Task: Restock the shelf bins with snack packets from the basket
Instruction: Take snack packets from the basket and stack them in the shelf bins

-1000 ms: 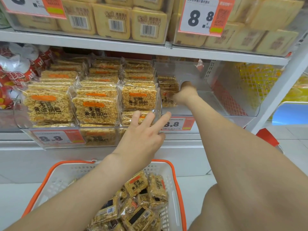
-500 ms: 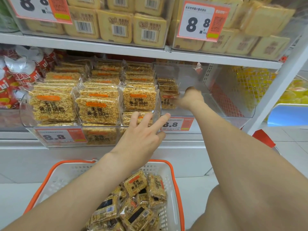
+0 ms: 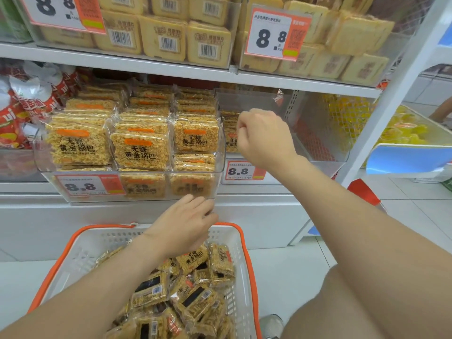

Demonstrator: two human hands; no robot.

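We see snack packets [image 3: 195,287] heaped in the basket [image 3: 244,253], and a few stacked at the left of the right bin [image 3: 318,128]. Our right hand [image 3: 265,135] hangs fisted before that stack, gripping nothing visible. Our left hand [image 3: 186,223] touches the full bin [image 3: 219,165] with straight fingers.

Packets [image 3: 139,149] read 无糖 黄金锅巴; price tags [image 3: 269,37] read 8.8.

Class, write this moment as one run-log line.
left hand: open, fingers at full clear plastic bin | right hand: curled, empty, before sparse clear bin | white orange-rimmed basket: holds rice-cracker packets
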